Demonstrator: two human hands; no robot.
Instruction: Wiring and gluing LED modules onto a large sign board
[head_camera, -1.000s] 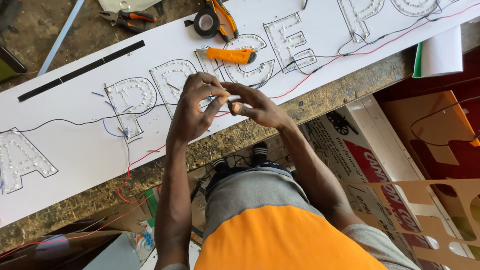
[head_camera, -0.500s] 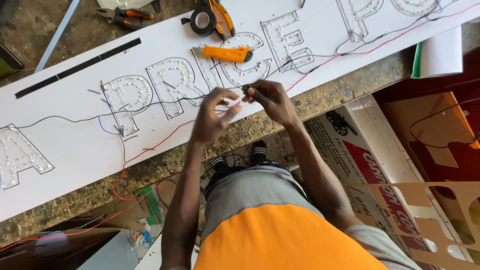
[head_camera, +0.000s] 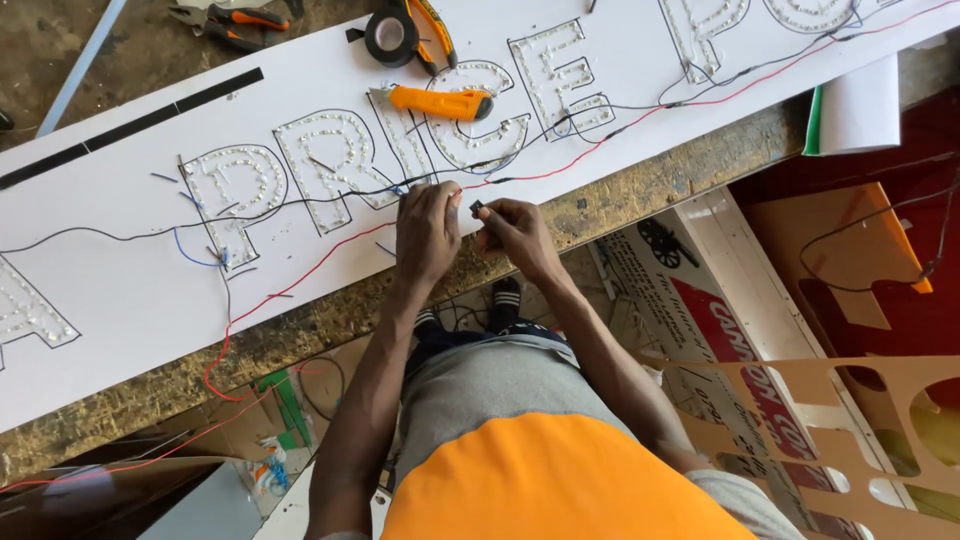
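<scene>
Black wire (head_camera: 440, 187) is running along the lower edge of the white sign panel (head_camera: 130, 290), just below the outlined letters studded with small lamps. Left hand (head_camera: 427, 232) is lying on it, grip pinching the wire at the fingertips, apparently steadying it for joining. Right hand (head_camera: 512, 232) is sitting just beside, grip pinching a small dark piece (head_camera: 477, 209), kind too small to tell. Red wire (head_camera: 300, 270) is trailing across the panel and off the bench (head_camera: 620, 200) edge. Orange utility knife (head_camera: 440, 101), black tape roll (head_camera: 390, 36) and pliers (head_camera: 225, 17) are lying beyond the letters, within reach.
</scene>
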